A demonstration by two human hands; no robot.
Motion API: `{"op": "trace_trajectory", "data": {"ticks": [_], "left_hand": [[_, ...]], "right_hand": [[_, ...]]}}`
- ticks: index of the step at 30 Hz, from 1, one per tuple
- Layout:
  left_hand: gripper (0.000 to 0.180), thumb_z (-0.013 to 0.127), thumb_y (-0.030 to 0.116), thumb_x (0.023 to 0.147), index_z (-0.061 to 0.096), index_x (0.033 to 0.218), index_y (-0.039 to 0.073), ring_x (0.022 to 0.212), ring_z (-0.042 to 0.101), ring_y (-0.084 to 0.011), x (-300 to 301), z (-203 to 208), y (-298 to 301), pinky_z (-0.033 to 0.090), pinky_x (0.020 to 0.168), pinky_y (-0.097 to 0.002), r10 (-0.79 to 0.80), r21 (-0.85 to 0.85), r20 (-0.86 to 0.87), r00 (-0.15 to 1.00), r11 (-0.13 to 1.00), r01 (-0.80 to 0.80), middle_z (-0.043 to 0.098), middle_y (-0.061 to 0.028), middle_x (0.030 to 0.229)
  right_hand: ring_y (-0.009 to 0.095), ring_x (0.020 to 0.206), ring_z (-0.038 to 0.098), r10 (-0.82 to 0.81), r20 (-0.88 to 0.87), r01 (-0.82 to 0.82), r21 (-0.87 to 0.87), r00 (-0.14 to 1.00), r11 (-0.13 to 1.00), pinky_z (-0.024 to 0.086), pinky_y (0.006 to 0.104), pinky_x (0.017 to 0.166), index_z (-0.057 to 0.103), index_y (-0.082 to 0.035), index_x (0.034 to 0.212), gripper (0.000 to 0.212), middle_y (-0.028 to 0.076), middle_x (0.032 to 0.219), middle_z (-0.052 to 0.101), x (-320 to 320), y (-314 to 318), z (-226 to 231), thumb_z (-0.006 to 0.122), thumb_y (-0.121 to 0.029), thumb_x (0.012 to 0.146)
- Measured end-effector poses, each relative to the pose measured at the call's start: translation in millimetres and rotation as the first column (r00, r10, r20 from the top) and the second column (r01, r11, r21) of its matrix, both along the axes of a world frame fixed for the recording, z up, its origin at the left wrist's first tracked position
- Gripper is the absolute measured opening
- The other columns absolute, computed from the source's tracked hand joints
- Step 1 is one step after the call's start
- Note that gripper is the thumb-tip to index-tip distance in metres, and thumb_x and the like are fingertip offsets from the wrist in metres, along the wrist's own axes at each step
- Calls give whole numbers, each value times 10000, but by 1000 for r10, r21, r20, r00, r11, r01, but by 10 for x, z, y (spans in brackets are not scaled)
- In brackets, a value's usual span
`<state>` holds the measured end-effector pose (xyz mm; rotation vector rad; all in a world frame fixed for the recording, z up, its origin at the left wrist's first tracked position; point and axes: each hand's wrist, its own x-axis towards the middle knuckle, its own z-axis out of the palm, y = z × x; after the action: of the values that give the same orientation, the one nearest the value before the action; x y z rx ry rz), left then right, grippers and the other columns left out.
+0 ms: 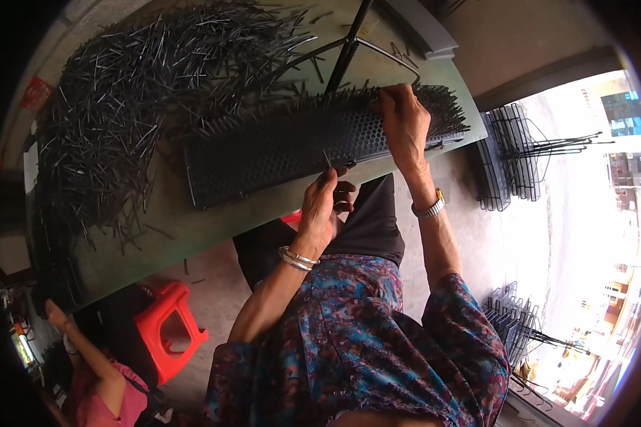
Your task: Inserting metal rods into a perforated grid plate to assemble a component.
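A long black perforated tray (263, 153) lies along the near edge of the table. Thin black rods (438, 107) stand in its holes, thick at the right end and along the far side. My left hand (319, 210) is just below the tray's near edge, thumb and fingers closed on a thin rod (327, 158) that points up. Over the right part of the tray, my right hand (408, 124) reaches to the far rows with its fingertips pinched among the rods. What those fingertips hold is hidden.
A big heap of loose black rods (121, 107) covers the table's left and far side. A dark metal stand (349, 46) rises behind the tray. Black wire racks (509, 156) stand right of the green table (164, 256). A red stool (171, 331) and another person's arm (89, 341) are at lower left.
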<state>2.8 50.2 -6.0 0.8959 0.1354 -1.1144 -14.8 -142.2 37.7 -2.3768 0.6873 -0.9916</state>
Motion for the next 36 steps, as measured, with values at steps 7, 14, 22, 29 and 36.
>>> {"op": "trace_trajectory", "data": {"ticks": [7,14,22,29,36], "left_hand": [[285,555,282,972,596,1065,15,608,488,-101,0,-127,3,388,535,-249,14,-85,18,1000,996,-13,611,-82,785],[268,575,275,962,604,1053,24,542,389,-38,5,-150,-9,315,492,-180,25,-67,-29,999,997,-27,655,-91,795],[302,577,277,961,612,1119,22,611,423,-47,-14,-88,5,348,507,-184,-28,-118,-30,999,993,24,663,-115,891],[312,588,272,955,613,1115,6,605,463,-54,-28,-78,-2,362,507,-188,-29,-106,-13,1000,994,27,656,-117,876],[322,601,272,948,613,1120,0,608,499,-59,-35,-81,19,372,508,-193,-3,-95,-32,999,996,0,647,-111,852]], "right_hand": [[275,684,657,34,97,-42,80,995,996,504,349,623,572,-16,882,67,115,733,660,6,-40,6,572,-83,889],[278,667,655,45,54,-48,49,998,998,504,350,616,567,-10,873,60,124,712,655,3,-52,42,565,-69,880],[277,646,651,69,82,-74,62,994,995,499,349,593,564,-3,873,59,132,708,647,3,-23,60,564,-61,881],[290,641,637,101,33,-104,98,994,990,491,350,588,570,-3,890,40,139,718,631,-5,-74,86,573,-38,871],[177,766,703,167,-42,-166,16,985,986,511,263,628,594,15,934,72,132,802,657,-21,-110,22,594,-49,900]]}}
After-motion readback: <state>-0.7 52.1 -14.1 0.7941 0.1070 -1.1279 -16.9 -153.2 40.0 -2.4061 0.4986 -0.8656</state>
